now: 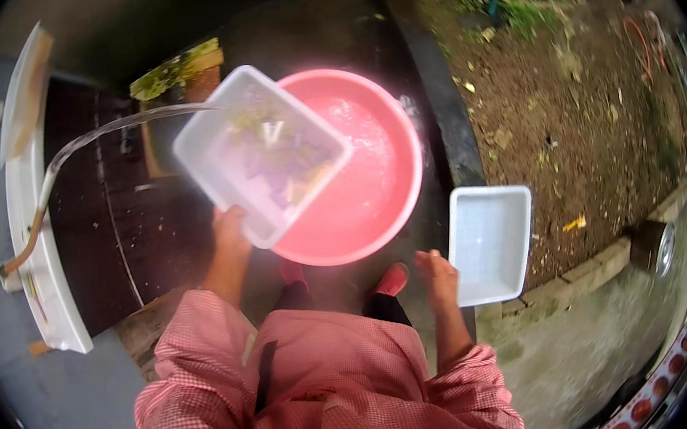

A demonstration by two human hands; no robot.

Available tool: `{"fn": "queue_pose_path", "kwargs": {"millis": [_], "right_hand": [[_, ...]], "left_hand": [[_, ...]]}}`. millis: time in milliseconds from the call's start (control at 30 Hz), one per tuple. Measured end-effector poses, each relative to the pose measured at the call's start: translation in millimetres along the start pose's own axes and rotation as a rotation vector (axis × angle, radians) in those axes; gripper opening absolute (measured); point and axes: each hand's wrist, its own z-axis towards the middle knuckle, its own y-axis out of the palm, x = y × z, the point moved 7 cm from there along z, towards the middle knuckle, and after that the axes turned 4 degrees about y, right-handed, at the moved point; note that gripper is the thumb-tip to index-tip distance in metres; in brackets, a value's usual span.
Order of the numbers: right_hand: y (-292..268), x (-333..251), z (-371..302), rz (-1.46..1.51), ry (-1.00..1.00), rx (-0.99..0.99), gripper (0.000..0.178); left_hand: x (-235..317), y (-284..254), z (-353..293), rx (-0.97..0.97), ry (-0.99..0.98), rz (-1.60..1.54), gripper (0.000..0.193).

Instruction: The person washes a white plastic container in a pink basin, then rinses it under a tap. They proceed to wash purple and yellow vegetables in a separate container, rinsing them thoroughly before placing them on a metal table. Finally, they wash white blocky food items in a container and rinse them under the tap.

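Observation:
My left hand (231, 230) is closed on the near edge of a translucent white plastic container (213, 183). Greenish and purplish contents, perhaps leafy vegetables, lie inside; blur and glare hide their kind. The container is over the left part of a round pink basin (384, 159), which has a wet, shiny bottom. From a brown hose (31, 237) at the left, a stream of water (121, 121) arcs to the container. My right hand (439, 276) is open beside a pale blue-white rectangular basket (490, 240) and appears to hold nothing.
A white sink edge (49, 273) stands at the left. Behind the container is a mossy block (175, 73). A dark kerb (442, 101) separates the wet floor from bare soil (563, 130) on the right. My red shoe (391, 279) is just before the basin.

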Motion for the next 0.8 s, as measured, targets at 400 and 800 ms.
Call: {"fn": "queue_pose_path", "kwargs": {"millis": [400,800], "right_hand": [[347.6,-61.6,-74.2,0.513,0.027,-0.435,0.051],[404.5,-96.5,-101.8,0.484,0.017,-0.574,0.062]], "left_hand": [[89.0,-14.2,-11.8,-0.146,-0.037,0.022,0.057],[145.1,-21.9,27.8,-0.228,0.197,0.102,0.054]]}}
